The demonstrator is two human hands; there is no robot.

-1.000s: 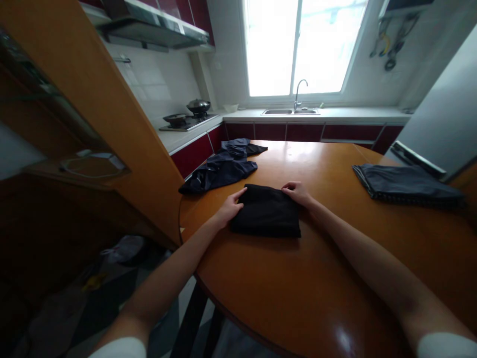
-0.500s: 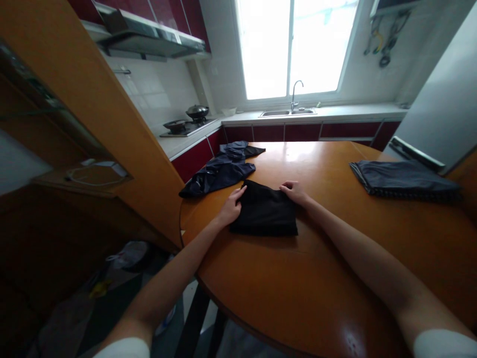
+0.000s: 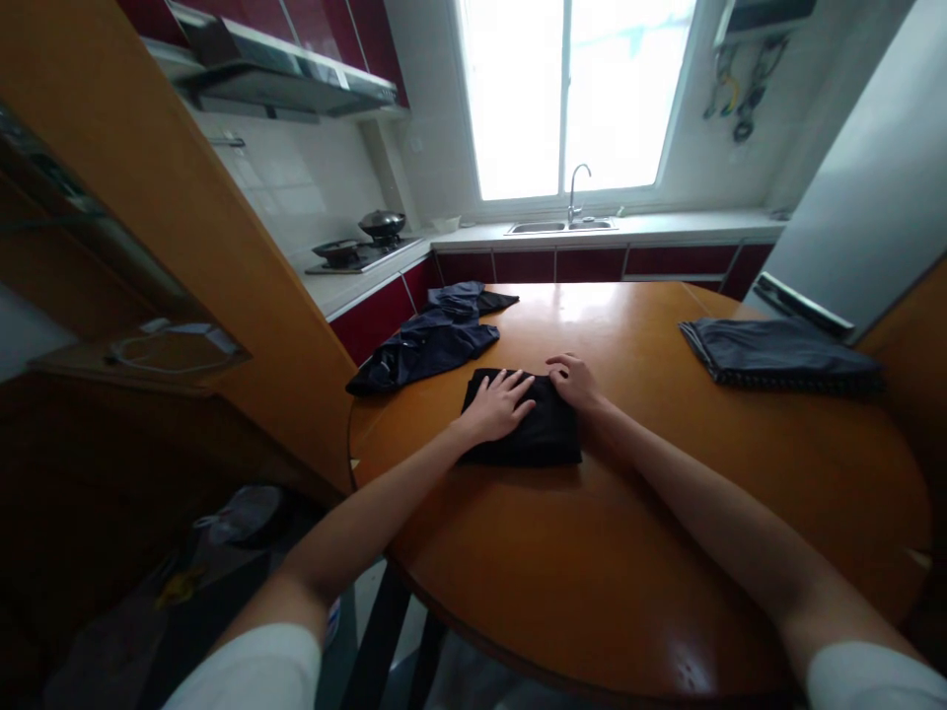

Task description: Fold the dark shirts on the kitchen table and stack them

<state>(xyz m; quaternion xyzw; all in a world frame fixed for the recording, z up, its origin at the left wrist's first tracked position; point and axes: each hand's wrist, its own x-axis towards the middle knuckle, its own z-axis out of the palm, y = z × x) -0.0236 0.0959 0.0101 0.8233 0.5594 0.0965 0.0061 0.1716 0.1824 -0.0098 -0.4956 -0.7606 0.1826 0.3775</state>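
Note:
A folded black garment (image 3: 551,434) lies on the wooden table in front of me; its exact kind does not show. My left hand (image 3: 497,406) rests flat across its upper left part, fingers spread. At the far right corner of the fold, my right hand (image 3: 575,383) is bent inward, with thumb and forefinger closed about the edge. Beyond the left hand a dark navy garment (image 3: 436,340) lies crumpled near the table's left edge. Over on the right sits a folded grey cloth item (image 3: 784,350).
The round wooden table (image 3: 592,572) curves close to a wooden cabinet (image 3: 244,296) on the left. Behind it run a counter with a sink (image 3: 562,227) and a stove with a covered wok (image 3: 382,224). A pale refrigerator (image 3: 858,197) stands at the right.
My left hand has let go of the garment's left edge and moved right, flattening on top. The far edge now lies folded lower. My right hand stays at the right corner, fingers more bent.

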